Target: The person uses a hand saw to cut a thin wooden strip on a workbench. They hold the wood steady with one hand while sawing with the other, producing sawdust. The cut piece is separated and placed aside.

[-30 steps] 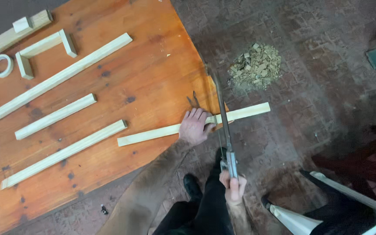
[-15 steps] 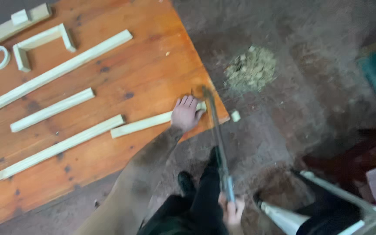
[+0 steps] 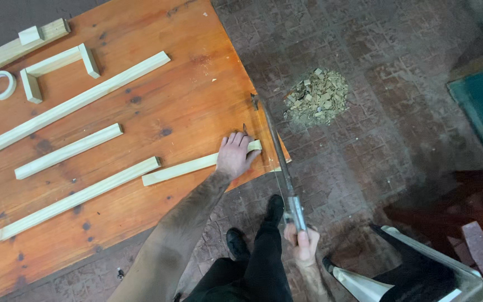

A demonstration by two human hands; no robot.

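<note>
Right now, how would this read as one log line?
left hand: pressing wood strip on table | right hand: gripping saw

Wood strip [image 3: 191,166] end hidden under left hand [image 3: 235,155], long batten [image 3: 68,106] cut off at left edge

Left hand [image 3: 235,155] pressing a wood strip [image 3: 197,165] at the counter [image 3: 197,84] edge, saw [image 3: 278,162] in right hand [image 3: 302,246] just right of it, more strips left, tape roll [image 3: 0,85] far left, wood-chip pile [image 3: 315,102] on floor right.
</note>
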